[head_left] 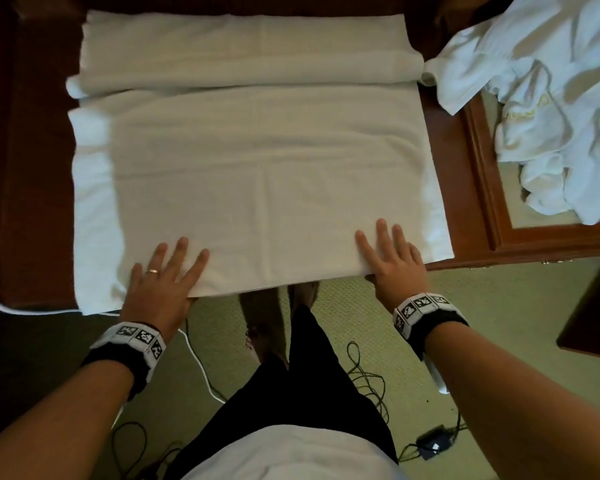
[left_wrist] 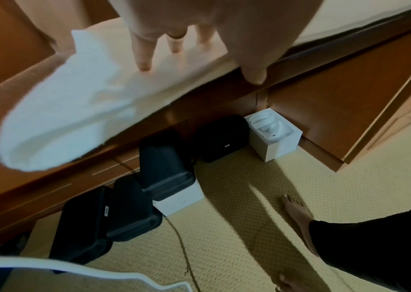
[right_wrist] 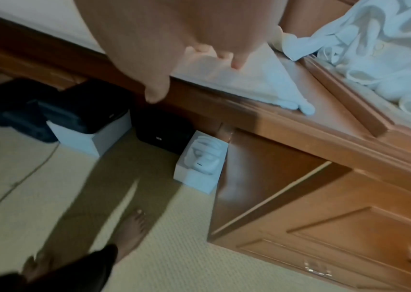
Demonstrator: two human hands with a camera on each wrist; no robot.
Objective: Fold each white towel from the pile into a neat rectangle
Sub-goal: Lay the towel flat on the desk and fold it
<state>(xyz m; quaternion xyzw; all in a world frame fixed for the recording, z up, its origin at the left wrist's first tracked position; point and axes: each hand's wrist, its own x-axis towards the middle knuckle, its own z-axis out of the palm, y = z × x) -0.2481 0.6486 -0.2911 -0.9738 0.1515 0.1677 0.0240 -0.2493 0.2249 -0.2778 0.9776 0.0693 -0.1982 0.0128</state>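
Observation:
A white towel (head_left: 264, 174) lies spread flat on the wooden desk (head_left: 444, 188), its upper layer narrower than the layer beneath. My left hand (head_left: 167, 271) and right hand (head_left: 388, 254) rest palm-down on its near edge, fingers straight. In the left wrist view the fingers (left_wrist: 144, 55) press on the towel (left_wrist: 86, 110) while the thumb hangs over the desk's edge. The right wrist view shows the same: fingers (right_wrist: 236, 63) on the towel (right_wrist: 261, 83), thumb in front of the edge. A folded towel (head_left: 243, 53) lies behind. A crumpled white pile (head_left: 551, 98) sits at the right.
A raised wooden frame (head_left: 485, 168) borders the pile's part of the desk. Black cases (left_wrist: 164, 168) and white boxes (left_wrist: 276, 134) stand on the carpet under the desk. Cables (head_left: 364, 375) trail across the floor by my bare feet. Drawers (right_wrist: 324, 256) are below at the right.

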